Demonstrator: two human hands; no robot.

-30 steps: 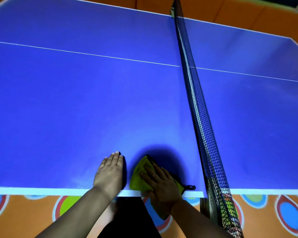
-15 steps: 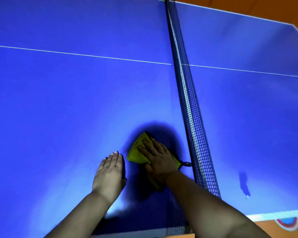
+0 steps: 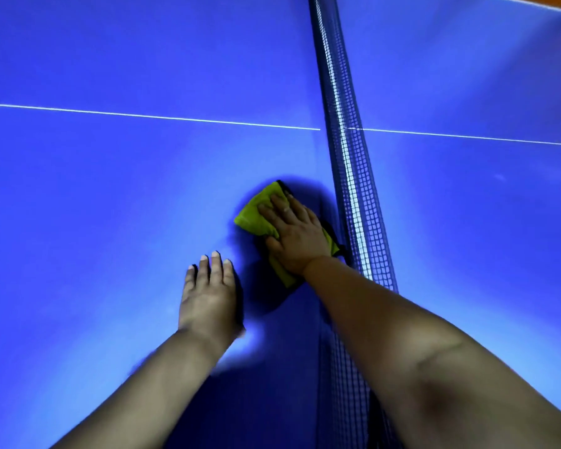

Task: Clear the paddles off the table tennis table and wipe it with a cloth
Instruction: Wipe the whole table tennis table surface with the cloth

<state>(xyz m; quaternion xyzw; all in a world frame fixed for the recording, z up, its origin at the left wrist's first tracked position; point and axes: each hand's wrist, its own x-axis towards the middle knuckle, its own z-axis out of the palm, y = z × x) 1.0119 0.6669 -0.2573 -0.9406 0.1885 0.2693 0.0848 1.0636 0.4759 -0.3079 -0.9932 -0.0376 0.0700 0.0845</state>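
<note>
One yellow-green folded soft cloth (image 3: 256,215), sitting at the centre of the frame on the blue table tennis desk (image 3: 110,189), just left of the dark mesh net (image 3: 353,176). Pinned flat beneath the right hand (image 3: 297,236), palm down, fingers (image 3: 274,205) straight and laid over the fabric, pressing rather than gripping. No curl round any edge to be seen. Long axis of the fold running from lower right to upper left. Far end poking out beyond the fingertips toward the upper left, near end showing below the wrist. Lower-right corner close against the foot of the net, perhaps touching; cannot tell.

Two hands in view. Left hand (image 3: 208,296) lower and further left in the frame, flat on bare blue surface, fingers (image 3: 216,264) straight and together, holding nothing, near the cloth but apart from it. Right hand plainly the nearer, being on top of the thing.

Zero paddles anywhere in view, so the clearing is likely done and the wiping in hand. One thin white line (image 3: 143,116) crossing the frame from left to right above both hands. One net, running from the top edge down to the bottom edge, right of centre.

Probably calls next for a push away along the net toward the white line, or a sweep leftward over open blue; rightward blocked by the mesh. Worth minding: the cloth's corner snagging in the net.
</note>
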